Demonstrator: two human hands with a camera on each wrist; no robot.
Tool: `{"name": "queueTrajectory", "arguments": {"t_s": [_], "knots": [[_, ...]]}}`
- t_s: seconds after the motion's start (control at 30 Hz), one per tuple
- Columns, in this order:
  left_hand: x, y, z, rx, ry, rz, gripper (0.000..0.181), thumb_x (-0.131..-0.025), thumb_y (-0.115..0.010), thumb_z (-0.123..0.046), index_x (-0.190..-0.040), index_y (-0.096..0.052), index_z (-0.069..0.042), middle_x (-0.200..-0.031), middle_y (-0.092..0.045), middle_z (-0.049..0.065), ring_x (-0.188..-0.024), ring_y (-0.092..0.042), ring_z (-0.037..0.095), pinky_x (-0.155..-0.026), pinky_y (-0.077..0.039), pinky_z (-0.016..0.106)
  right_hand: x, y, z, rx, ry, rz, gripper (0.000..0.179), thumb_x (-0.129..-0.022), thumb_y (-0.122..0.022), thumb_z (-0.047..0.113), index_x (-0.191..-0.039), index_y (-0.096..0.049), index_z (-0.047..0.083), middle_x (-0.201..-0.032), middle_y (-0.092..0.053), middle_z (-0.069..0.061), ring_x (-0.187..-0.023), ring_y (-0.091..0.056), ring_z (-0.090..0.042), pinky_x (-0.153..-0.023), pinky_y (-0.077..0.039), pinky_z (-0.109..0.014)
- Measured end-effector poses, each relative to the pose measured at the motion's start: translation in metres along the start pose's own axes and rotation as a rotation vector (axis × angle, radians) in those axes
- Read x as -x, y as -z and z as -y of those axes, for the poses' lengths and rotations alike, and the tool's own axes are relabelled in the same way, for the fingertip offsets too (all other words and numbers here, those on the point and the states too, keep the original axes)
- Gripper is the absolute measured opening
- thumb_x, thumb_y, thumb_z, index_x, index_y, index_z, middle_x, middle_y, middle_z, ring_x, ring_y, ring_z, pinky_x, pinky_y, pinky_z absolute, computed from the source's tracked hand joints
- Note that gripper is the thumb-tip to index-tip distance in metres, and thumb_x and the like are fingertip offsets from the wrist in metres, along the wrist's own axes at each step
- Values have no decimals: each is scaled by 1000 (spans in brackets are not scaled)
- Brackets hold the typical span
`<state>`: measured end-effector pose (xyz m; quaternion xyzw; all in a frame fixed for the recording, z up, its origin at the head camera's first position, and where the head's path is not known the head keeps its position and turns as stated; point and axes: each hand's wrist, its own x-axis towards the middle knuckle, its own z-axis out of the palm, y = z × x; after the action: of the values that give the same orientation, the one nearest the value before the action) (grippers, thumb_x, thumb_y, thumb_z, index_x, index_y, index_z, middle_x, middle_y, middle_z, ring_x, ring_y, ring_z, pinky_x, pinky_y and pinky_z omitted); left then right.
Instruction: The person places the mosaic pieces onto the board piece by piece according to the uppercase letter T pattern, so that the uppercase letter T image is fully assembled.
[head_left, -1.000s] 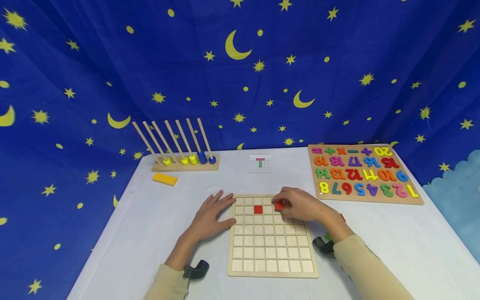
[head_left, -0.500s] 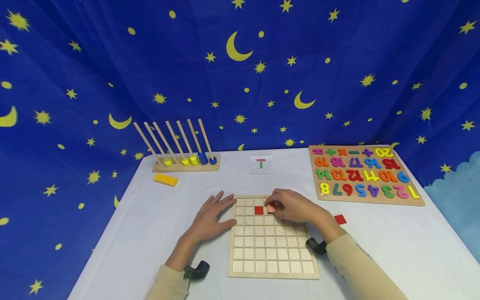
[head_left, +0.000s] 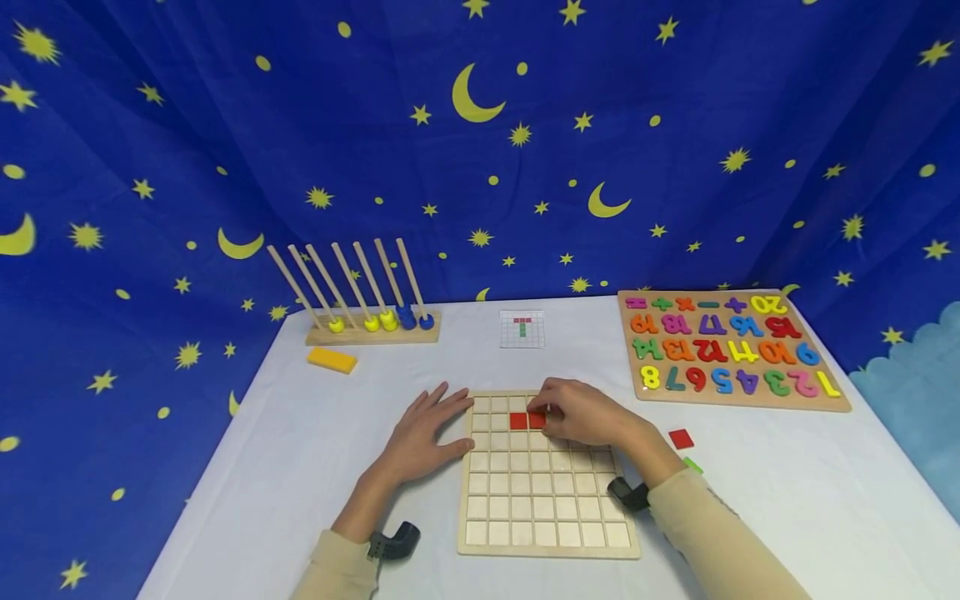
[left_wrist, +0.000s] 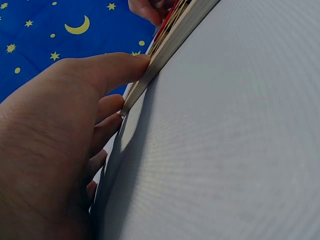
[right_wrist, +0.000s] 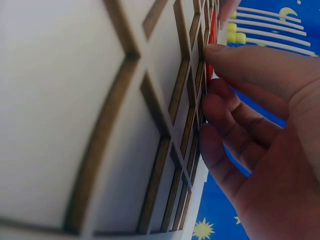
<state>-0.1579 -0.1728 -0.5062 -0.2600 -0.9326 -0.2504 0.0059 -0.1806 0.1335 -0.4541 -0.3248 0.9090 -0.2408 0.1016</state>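
A wooden grid board (head_left: 547,550) lies on the white table. One red square tile (head_left: 518,421) sits in a cell of its second row from the back. In the cell to its right is a second red tile (head_left: 536,421), held by its edges between the thumb and index finger of my right hand (head_left: 583,410). The right wrist view shows the thumb (right_wrist: 225,55) at this tile, low over the grid. My left hand (head_left: 420,437) lies at the board's left edge with fingers spread. Its thumb and fingertips touch the rim (left_wrist: 165,55) in the left wrist view.
Right of the board lie a loose red tile (head_left: 681,438) and a green tile (head_left: 692,465), partly hidden by the right forearm. Behind stand a peg abacus (head_left: 375,337), a yellow block (head_left: 332,360), a T-pattern card (head_left: 522,340) and a number puzzle board (head_left: 742,401).
My right hand has moved left over the board with the red tile and lowered it into the cell beside the first one. The left hand stays in place.
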Motion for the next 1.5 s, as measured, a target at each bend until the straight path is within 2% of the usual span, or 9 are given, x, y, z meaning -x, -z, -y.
{"name": "queueTrajectory", "arguments": {"t_s": [0.23, 0.5, 0.8, 1.13, 1.5], "knots": [[0, -1, 0, -6, 1, 3, 67, -87, -60, -58, -144, -47, -26, -151, -35, -11, -144, -16, 20, -117, -6, 39, 6, 1, -1, -9, 1, -7, 26, -81, -75, 18, -107, -73, 17, -97, -59, 10, -80, -52, -8, -73, -48, -29], [1, 1, -2, 15, 14, 6, 66, -87, -61, -56, -143, -47, -24, -151, -35, -11, -144, -17, 21, -117, -7, 40, 21, 6, -6, -41, -70, -22, 32, -79, -79, 24, -110, -71, 19, -95, -59, 11, -80, -53, -8, -73, -48, -29], [1, 1, -1, 12, -9, -5, 67, -87, -60, -58, -143, -48, -24, -151, -37, -10, -143, -19, 21, -117, -9, 42, 45, 7, -18, -101, -96, -70, 29, -84, -75, 28, -111, -70, 19, -96, -62, 12, -84, -56, -10, -78, -50, -31], [2, 0, -1, 7, 1, 3, 67, -87, -61, -56, -144, -47, -24, -151, -36, -10, -144, -17, 21, -117, -8, 42, 70, 10, -30, -97, -140, -126, 26, -84, -75, 28, -110, -70, 22, -97, -62, 15, -86, -56, -5, -78, -52, -28], [1, 1, -2, 3, 17, 13, 67, -87, -61, -57, -144, -46, -26, -151, -35, -12, -144, -16, 20, -117, -8, 41, 99, 23, -43, -67, -173, -145, 31, -84, -75, 24, -114, -69, 18, -95, -61, 13, -84, -55, -9, -74, -50, -29]]}}
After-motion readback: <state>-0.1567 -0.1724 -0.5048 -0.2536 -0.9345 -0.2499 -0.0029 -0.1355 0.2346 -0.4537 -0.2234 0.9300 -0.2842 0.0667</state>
